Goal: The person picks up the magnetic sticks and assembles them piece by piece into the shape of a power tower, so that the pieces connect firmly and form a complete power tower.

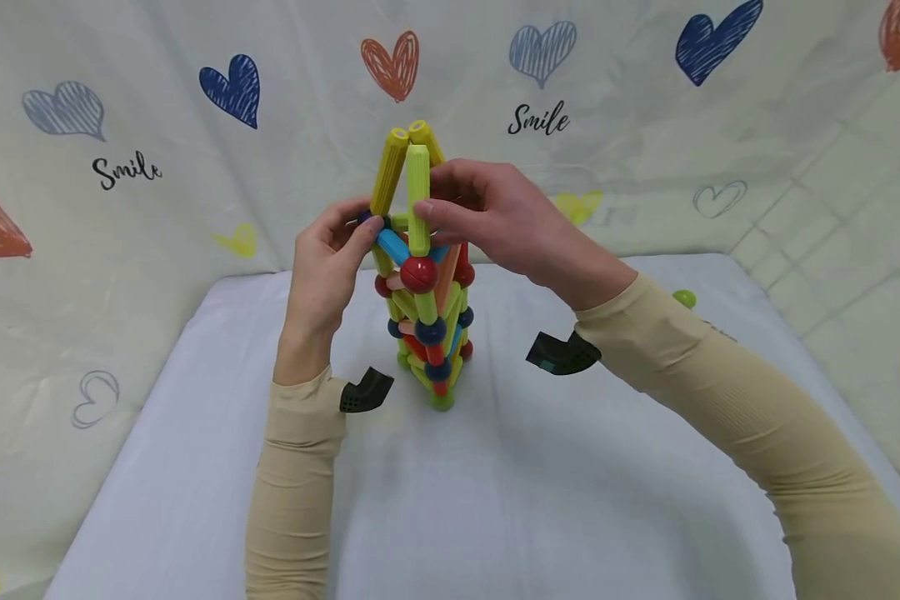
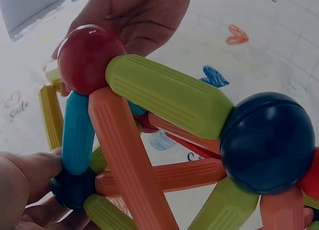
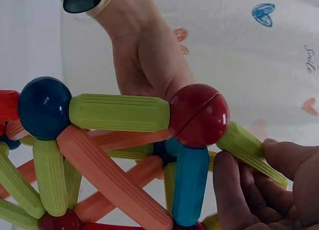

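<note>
A tall tower of magnetic rods and balls [image 1: 431, 331] stands upright on the white-covered table. At its top, my right hand [image 1: 513, 218] pinches a light green rod [image 1: 418, 200] between thumb and fingers. That rod's lower end meets a red ball [image 1: 419, 274], and its upper end leans close to two yellow rods [image 1: 388, 173]. On the tower's upper left, my left hand [image 1: 321, 271] grips a dark blue ball [image 2: 75, 189] with thumb and fingers. A light blue rod [image 2: 79, 132] links this ball to the red one. Part of the tower's far side is hidden.
A loose green ball [image 1: 685, 298] lies on the table [image 1: 555, 467] at the right, near my right sleeve. Behind the table hangs a pale backdrop [image 1: 457, 50] printed with hearts. Dark wrist cameras [image 1: 562, 353] sit at both cuffs.
</note>
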The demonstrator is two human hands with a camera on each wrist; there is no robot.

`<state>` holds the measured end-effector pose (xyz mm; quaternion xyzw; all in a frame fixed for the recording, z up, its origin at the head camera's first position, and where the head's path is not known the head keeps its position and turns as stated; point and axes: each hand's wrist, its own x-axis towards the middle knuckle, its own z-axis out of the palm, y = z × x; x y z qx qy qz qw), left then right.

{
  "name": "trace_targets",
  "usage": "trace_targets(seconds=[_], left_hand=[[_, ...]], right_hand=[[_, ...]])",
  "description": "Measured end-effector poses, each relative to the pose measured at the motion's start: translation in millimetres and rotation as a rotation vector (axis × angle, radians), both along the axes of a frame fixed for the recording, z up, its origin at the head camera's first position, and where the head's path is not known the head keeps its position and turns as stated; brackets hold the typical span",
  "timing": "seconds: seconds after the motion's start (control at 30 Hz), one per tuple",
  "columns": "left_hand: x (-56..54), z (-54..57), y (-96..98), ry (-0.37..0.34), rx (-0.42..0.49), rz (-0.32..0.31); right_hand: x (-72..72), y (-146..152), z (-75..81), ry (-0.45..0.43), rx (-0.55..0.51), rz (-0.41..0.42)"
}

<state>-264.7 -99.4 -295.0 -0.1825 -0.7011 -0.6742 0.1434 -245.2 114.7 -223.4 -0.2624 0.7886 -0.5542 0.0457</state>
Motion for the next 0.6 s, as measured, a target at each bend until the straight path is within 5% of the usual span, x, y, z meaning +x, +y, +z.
trace_targets(seconds=[0.4, 0.6], left_hand=[[-0.5, -0.7, -0.8, -0.01, 0.004, 0.001], [-0.9, -1.2, -1.1, -0.002, 0.023, -0.015]], right_hand=[[1.3, 7, -1.3, -0.001, 0.067, -0.013], [4.0, 48, -25.0, -0.004, 0.045, -0.119]])
